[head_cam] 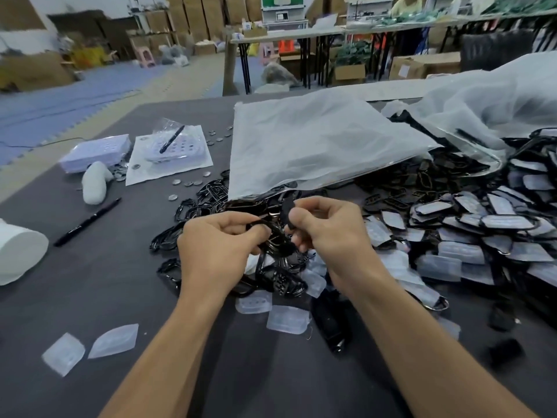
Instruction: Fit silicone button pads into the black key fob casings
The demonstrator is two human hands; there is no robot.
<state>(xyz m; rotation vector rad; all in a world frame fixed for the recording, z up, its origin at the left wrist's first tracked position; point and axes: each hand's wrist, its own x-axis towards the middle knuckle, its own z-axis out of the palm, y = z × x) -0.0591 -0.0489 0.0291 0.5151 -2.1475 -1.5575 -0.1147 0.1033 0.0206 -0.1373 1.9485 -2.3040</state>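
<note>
Pinching black casing upright, right hand

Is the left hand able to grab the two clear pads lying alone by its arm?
Probably not right now: the left hand grips a black casing. Bare table lies between it and the silicone pads, so once free, yes.

A black pen lies on the grey bench, left of centre. Beyond it are a white wad, a pale stack of sheets and a white sheet bearing a clear packet with a second pen on top. Small silver discs are scattered around that sheet. A white cup sits at the left edge. A big translucent bag lies across the far bench. Behind are cardboard boxes, a pink stool and blue floor mats.
</note>
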